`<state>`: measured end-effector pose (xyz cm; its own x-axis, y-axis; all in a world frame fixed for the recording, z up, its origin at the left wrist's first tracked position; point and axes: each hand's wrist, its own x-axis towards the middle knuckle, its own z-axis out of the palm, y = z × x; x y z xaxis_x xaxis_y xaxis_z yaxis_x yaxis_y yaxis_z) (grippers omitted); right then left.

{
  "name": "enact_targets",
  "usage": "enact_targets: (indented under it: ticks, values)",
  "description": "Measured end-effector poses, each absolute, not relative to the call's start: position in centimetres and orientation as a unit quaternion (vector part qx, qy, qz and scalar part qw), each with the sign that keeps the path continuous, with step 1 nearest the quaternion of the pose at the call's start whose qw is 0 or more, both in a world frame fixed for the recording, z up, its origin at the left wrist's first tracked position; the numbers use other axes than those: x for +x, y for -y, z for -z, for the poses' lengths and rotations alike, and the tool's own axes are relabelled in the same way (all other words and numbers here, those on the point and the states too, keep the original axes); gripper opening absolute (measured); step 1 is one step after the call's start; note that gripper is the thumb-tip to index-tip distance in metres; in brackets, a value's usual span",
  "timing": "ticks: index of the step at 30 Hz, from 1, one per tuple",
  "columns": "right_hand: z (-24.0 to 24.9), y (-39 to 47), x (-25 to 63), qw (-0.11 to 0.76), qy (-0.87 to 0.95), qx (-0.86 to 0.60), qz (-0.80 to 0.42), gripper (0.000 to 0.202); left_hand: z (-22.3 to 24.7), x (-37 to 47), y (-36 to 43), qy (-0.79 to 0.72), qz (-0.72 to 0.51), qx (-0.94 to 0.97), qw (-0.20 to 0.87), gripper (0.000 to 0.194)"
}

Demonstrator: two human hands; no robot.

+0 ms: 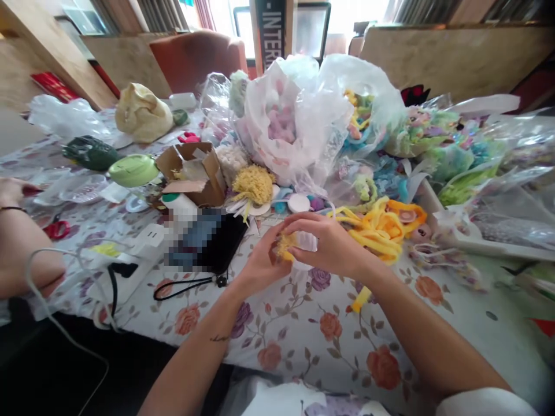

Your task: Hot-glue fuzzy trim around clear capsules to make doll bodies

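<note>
Left hand [262,255] curls fingers round yellow fuzzy piece [285,246]; right hand [333,240] arches thumb and fingers beside it, pinch unclear. Handling seems unfinished; yellow strips [378,231], right, lie loose.

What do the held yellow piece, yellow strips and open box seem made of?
Yellow piece: perhaps yarn or plush, by its fuzzy surface. Yellow strips: perhaps plush yarn; matte, thick, limp. Open box: likely matte cardboard; brown, flapped.
</note>
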<state>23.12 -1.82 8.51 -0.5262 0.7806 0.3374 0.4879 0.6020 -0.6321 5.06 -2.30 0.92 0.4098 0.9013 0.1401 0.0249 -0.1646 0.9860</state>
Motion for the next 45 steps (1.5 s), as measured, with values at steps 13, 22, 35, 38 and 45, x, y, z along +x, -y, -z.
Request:
enact_targets:
  ticks: [13, 22, 35, 38, 45]
  values:
    - [-8.0, 0.5, 22.8, 0.25, 0.829, -0.405, -0.294, 0.016, -0.2, 5.1, 2.4, -0.374, -0.413, 0.65, 0.517, 0.081]
    - [-5.1, -0.4, 23.3, 0.356, 0.731, -0.422, -0.401, 0.011, 0.2, 5.1, 1.9, -0.311, -0.464, 0.575, 0.598, 0.071]
    - [-2.9, -0.5, 23.3, 0.388, 0.681, -0.439, -0.439, 0.015, -0.6, 5.8, 2.3, -0.346, -0.467, 0.498, 0.643, 0.058]
    - [-2.6, -0.1, 23.3, 0.401, 0.675, -0.447, -0.428, 0.014, -0.8, 5.7, 2.4, -0.346, -0.468, 0.489, 0.65, 0.055]
    - [-2.6, 1.4, 22.8, 0.442, 0.674, -0.473, -0.356, 0.009, -1.0, 5.9, 2.7, -0.356, -0.466, 0.497, 0.639, 0.051]
